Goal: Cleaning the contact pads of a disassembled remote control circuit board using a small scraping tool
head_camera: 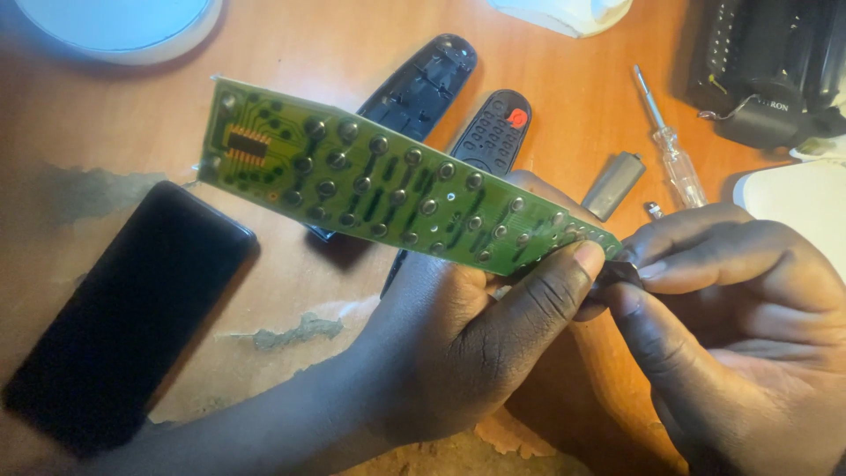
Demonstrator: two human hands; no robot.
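Left hand point(458, 344) fingers pinching green circuit board point(388, 181) at its four-o'clock end, above bench point(291, 282). Right hand point(740, 326) fingers pinched at same end. Black phone point(132, 308) at eight o'clock.

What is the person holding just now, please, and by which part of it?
The left hand holds a long green circuit board by its right end, thumb on top. The right hand pinches something small and dark at that same end.
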